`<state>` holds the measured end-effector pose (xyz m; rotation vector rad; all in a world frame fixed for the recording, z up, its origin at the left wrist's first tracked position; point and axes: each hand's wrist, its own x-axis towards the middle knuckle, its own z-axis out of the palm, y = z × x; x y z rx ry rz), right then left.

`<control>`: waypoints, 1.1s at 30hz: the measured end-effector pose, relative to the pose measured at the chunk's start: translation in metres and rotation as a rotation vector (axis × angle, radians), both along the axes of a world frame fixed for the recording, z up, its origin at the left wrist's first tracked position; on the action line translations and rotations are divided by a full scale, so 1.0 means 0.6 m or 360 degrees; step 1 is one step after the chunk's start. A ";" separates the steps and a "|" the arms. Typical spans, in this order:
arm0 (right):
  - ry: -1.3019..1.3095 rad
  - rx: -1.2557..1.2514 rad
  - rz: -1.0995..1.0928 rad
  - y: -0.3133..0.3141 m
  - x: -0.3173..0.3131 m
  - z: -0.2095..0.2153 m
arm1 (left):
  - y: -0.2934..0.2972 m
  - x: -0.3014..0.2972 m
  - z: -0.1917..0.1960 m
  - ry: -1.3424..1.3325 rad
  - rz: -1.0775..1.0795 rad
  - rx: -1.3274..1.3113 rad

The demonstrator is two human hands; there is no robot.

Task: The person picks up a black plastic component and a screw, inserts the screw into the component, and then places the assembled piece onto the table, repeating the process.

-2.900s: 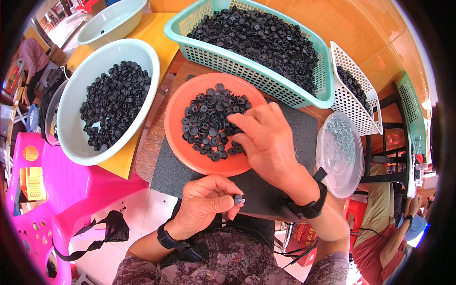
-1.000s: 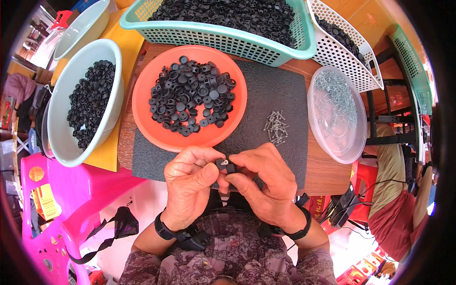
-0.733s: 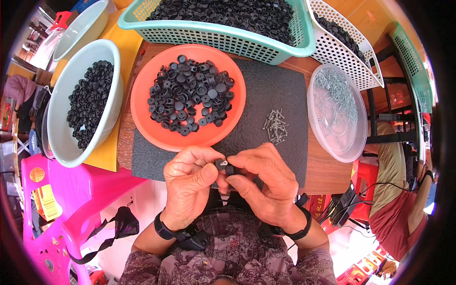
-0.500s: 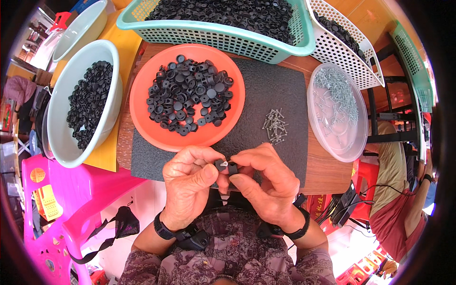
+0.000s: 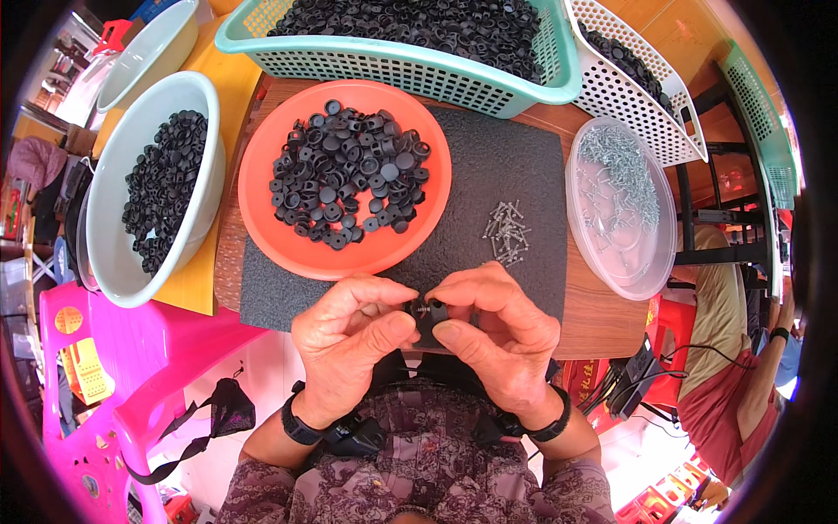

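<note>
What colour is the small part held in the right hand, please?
The small part is black, seen best in the head view.

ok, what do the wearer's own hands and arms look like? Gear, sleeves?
Left hand and right hand: bare, no gloves. Each wrist wears a black strap, with a small dark unit beside it. Sleeves: muted purple, dark print, ending short of the wrists.

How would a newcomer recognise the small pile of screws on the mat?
Find the dark mat under the orange bowl. On the mat's right part, beyond the right hand, lies the screw pile. Unlike the screws in the clear oval tub further right, these lie loose, without container.
</note>
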<state>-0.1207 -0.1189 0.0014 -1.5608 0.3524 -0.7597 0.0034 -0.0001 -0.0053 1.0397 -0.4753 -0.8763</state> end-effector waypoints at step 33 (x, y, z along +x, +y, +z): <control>-0.0149 0.1302 0.0193 -0.008 -0.005 -0.021 | -0.014 -0.010 0.018 -0.0144 0.0048 0.0096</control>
